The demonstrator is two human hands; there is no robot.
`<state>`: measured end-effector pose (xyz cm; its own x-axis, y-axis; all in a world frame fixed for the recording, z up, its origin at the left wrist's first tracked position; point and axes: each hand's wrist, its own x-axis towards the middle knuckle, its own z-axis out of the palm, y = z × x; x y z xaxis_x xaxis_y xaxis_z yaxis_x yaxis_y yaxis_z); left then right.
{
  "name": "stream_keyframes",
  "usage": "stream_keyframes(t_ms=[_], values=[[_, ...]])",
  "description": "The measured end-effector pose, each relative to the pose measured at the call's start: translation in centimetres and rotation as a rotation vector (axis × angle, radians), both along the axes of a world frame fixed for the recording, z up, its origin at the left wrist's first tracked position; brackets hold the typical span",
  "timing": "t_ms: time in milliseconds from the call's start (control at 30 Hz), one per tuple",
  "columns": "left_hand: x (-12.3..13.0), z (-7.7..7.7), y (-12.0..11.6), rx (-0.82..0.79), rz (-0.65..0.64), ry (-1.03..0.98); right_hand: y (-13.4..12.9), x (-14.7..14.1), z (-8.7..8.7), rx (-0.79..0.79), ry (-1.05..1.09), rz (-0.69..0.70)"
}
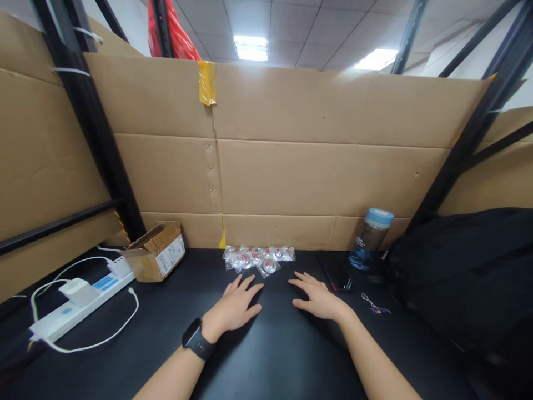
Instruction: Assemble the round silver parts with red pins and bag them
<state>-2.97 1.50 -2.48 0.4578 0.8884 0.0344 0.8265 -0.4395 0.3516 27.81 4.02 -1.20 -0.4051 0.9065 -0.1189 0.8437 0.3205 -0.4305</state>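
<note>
My left hand, with a dark smartwatch on its wrist, rests palm down over the black table, fingers spread and holding nothing. Its fingertips are just short of a cluster of small clear plastic packets with shiny round pieces and red marks inside. One packet lies a little nearer to me than the others. My right hand is also palm down and empty, its fingers apart and pointing left. Beyond it lies a dark flat phone-like object with a red edge.
A white power strip with chargers and a white cable is at left, beside an open cardboard box. At right are a blue-lidded water bottle, a small keychain and a black bag. A cardboard wall closes the back.
</note>
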Motion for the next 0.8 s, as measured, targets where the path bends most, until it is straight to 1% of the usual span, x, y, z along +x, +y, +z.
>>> stream_keyframes(t_ms=[133,233,367,433,567,700,800], values=[[1.2,0.1,0.3,0.161,-0.011,-0.043,0.1,0.0,-0.2,0.007,0.004,0.008],[2.9,0.4,1.4,0.261,-0.013,-0.036,0.1,0.0,-0.3,0.003,-0.005,0.008],[4.8,0.3,3.2,0.3,0.004,-0.003,0.1,0.0,-0.2,0.008,-0.005,0.012],[5.3,0.1,3.7,0.3,0.011,-0.009,0.1,0.0,-0.1,0.006,0.002,0.011],[5.4,0.2,3.0,0.316,0.035,-0.048,0.0,0.1,-0.1,-0.019,0.018,0.01],[5.1,0.9,1.7,0.293,0.034,-0.107,0.0,0.4,-0.1,-0.013,0.035,0.016],[4.8,1.6,1.3,0.267,0.035,-0.196,0.0,0.4,-0.1,0.025,0.07,0.007]])
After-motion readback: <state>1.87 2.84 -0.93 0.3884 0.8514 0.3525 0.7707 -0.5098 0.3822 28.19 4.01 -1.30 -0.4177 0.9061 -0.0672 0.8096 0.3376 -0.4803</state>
